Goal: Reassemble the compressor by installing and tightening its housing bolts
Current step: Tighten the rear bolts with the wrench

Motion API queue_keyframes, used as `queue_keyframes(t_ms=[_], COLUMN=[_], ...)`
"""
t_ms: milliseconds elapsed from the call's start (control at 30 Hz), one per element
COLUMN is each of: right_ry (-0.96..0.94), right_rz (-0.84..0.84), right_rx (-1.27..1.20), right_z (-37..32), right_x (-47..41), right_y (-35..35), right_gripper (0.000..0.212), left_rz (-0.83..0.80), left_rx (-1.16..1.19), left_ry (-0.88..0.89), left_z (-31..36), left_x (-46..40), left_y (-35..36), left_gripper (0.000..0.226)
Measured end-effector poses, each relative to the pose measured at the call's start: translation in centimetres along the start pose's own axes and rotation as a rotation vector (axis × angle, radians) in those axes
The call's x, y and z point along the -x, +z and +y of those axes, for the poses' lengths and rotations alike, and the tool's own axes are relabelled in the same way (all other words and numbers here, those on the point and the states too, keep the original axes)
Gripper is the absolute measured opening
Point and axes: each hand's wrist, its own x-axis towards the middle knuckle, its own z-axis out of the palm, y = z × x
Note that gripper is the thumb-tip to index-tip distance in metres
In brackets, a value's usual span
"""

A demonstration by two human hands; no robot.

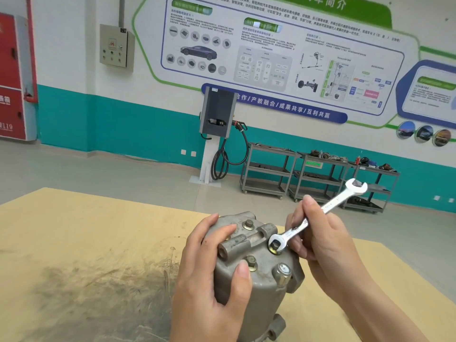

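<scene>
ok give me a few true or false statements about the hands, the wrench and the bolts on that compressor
1. The right hand holds the wrench by its shaft. True.
2. The wrench's lower end sits on a bolt on top of the compressor. True.
3. The left hand is resting flat on the table. False: it grips the compressor's side.
4. The compressor lies on its side. False: it stands upright, bolted end upward.
5. No other bolt shows on top. False: at least two more are visible.
</scene>
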Motion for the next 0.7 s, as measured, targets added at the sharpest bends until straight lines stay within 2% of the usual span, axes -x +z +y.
queue_keyframes(t_ms=[167,300,433,600,633,700], right_ry=[-0.028,-0.136,-0.377,-0.566,-0.669,-0.885], right_rz=[-0.088,-0.007,0.148,0.323,0.322,0.272], right_rx=[-0.036,-0.022,0.196,0.355,0.434,0.752], right_z=[0.1,0.5,0.8,0.9,0.7,-0.1], right_x=[-0.5,-0.1,0.5,1.5,1.8,2.4], right_y=[-0.2,-0.1,0.5,1.6,1.9,2.5], right_gripper=[0.046,0.050,0.049,0.046,0.047,0.052], left_rz=[-0.004,-0.008,-0.009,-0.023,-0.026,-0.028], left_rx=[-0.004,-0.004,-0.010,-0.014,-0.015,-0.017], left_ry=[-0.003,-0.007,-0.016,-0.025,-0.025,-0.022], left_z=[0.0,0.0,0.0,0.1,0.1,0.0], left_x=[0.0,0.0,0.1,0.1,0.1,0.1], left_y=[-0.1,-0.1,-0.1,-0.2,-0.2,-0.2], left_gripper=[0.037,0.037,0.037,0.038,0.038,0.038])
